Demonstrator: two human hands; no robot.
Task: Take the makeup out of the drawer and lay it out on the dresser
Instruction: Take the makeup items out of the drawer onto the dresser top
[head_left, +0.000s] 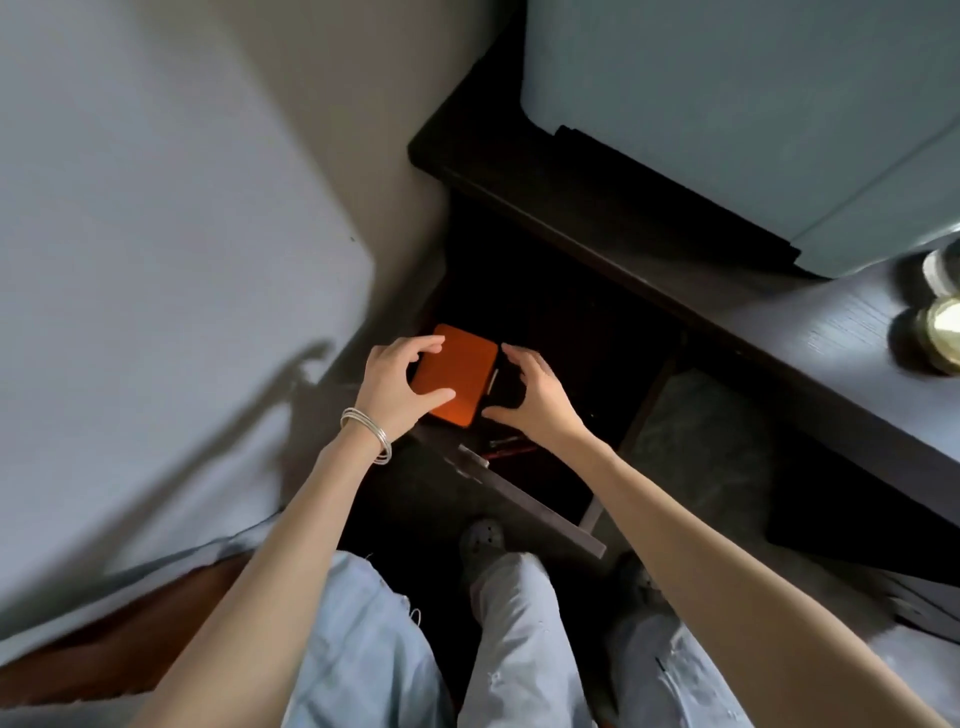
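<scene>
Left hand (397, 382) grasps orange case (457, 375) over the open drawer's (540, 512) dark left end, right hand (535, 395) spread, released, beside it; two gold-lidded jars (937, 332) crowd dresser top's (810, 338) right edge.

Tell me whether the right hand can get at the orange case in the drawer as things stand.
Probably yes. The right hand hovers open just beside the orange case, nothing between them; the left hand already grips the case's near side in the open drawer.
</scene>
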